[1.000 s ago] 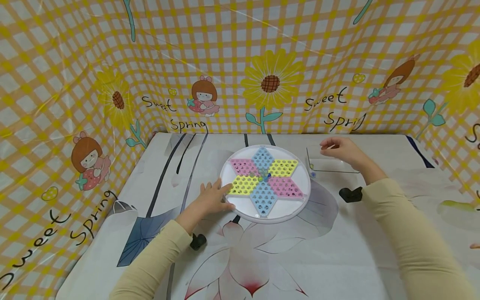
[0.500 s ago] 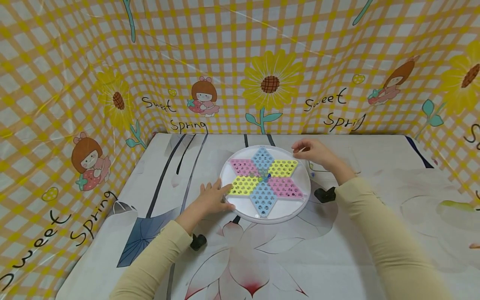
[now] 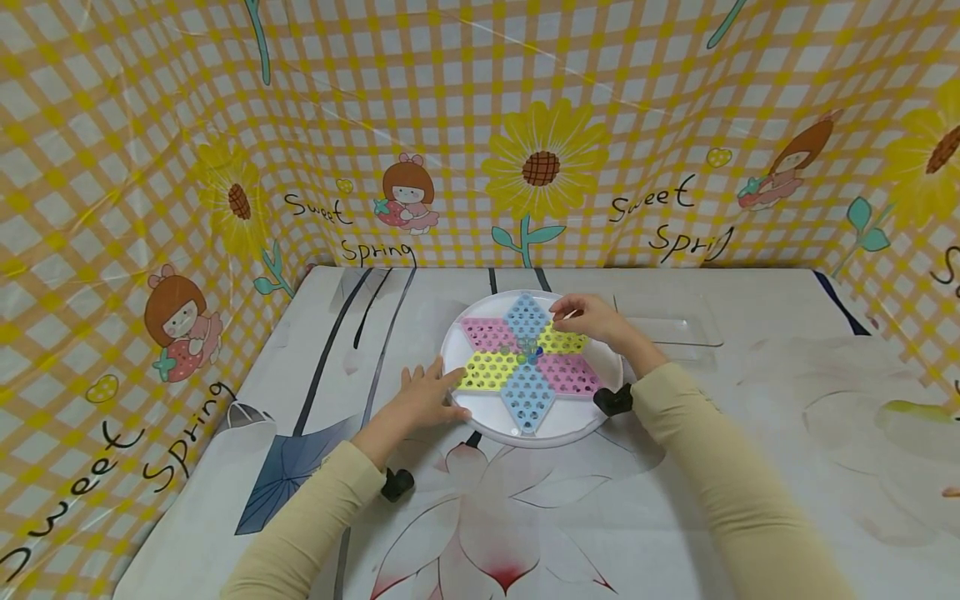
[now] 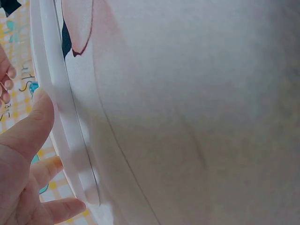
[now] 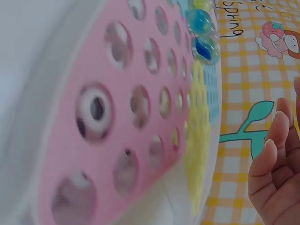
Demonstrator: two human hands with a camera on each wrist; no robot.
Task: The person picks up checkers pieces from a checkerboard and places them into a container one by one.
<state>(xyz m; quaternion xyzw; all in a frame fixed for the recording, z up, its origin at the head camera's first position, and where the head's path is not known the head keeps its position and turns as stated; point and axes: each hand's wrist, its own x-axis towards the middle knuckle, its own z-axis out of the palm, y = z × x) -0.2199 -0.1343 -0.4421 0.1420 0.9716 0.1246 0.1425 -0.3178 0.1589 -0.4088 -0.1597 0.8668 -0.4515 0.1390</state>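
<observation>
A round white Chinese checkers board (image 3: pixel 472 417) lies on the table, its star made of blue, yellow and pink holed points. Several glass marbles (image 3: pixel 529 353) cluster at its centre; blue and clear ones (image 5: pixel 200 22) show in the right wrist view. My left hand (image 3: pixel 423 396) rests at the board's left edge, fingers spread and thumb on the rim (image 4: pixel 51 75). Above the far-right yellow point (image 3: pixel 562 339), my right hand (image 3: pixel 596 319) hovers with bent fingers and fingertips close together. I cannot tell whether a marble is between them.
A clear plastic tray (image 3: pixel 678 343) sits right of the board, behind the right forearm. One pale marble (image 3: pixel 515 432) lies at the board's near edge. Black wrist cameras (image 3: pixel 397 483) hang by both cuffs. A checked cloth (image 3: pixel 450 100) stands behind the table.
My right hand has moved left from over the clear tray, past the board's far-right edge, to above the yellow point. The left hand has stayed at the rim.
</observation>
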